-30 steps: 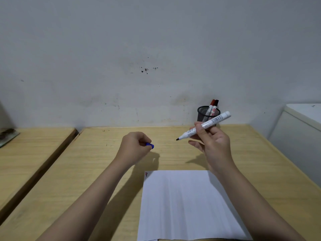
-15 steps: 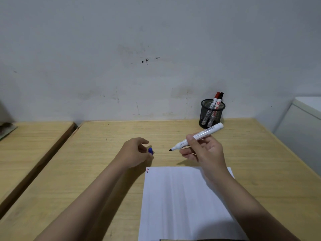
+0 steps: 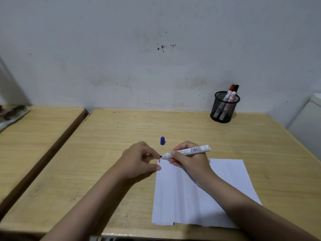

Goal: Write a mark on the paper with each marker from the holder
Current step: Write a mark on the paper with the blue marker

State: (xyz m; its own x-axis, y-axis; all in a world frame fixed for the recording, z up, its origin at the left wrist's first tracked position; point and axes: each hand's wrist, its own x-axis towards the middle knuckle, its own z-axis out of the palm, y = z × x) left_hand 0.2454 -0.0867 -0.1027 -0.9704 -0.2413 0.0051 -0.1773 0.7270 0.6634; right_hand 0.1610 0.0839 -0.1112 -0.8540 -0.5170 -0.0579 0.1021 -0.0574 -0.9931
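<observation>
Pale wooden desk: our right hand grips uncapped white marker w/ tip at white paper sheet corner; left hand, fingers loosely curled, holds nothing; unpinned sheet may slide, smearing the stroke.

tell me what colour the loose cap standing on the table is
Blue: the cap shows clearly in the head view, its only view.

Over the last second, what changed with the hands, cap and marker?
Left hand let go of the blue cap, now standing on the table, and moved to the paper corner. Right hand lowered the marker tip there. Holder unchanged.
</observation>
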